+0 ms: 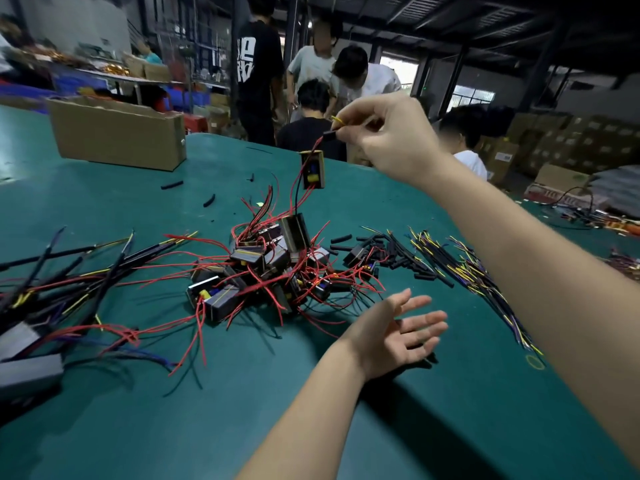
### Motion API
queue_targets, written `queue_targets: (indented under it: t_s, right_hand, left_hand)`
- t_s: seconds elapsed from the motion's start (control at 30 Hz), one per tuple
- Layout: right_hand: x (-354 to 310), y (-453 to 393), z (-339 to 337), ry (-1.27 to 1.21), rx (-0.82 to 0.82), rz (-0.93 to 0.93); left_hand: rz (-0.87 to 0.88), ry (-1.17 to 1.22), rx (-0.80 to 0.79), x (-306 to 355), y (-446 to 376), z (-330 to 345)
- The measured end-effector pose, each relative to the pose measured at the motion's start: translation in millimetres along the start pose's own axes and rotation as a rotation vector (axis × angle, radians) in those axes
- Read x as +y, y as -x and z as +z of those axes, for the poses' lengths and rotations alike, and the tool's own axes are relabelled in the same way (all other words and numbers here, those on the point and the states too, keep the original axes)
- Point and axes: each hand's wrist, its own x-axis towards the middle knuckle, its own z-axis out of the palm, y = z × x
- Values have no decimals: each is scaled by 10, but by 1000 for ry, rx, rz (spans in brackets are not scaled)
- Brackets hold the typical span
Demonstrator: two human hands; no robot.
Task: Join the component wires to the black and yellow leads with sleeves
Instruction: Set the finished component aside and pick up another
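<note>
Overhead, right hand [388, 140] pinched a sleeve [329, 134], component [312, 169] dangling | left hand [398, 332] hovered palm-up, fingers spread, holding nothing.

We look from a single head-worn wide-angle camera, angled forward and down across a green table [242, 410]. Our own two forearms reach in from the near right edge. The table's near part fills the lower frame; the far workshop curves across the top, dim and blurred.
</note>
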Motion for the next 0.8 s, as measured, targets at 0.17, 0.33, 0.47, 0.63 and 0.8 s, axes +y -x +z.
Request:
queue_targets:
  t_s: [0.17, 0.33, 0.47, 0.63, 0.8]
  right_hand:
    - [45, 168, 10, -105, -101, 14]
    - [54, 298, 19, -362, -227, 41]
    - [23, 329, 62, -526, -278, 44]
    - [-120, 317, 154, -732, -311, 53]
    - [-437, 327, 258, -754, -297, -72]
  left_hand:
    - [10, 8, 2, -16, -12, -17]
    - [8, 18, 2, -27, -21, -42]
    - [10, 6, 2, -42, -27, -43]
    - [14, -5, 2, -43, -60, -77]
    - [15, -18, 3, -49, -120, -85]
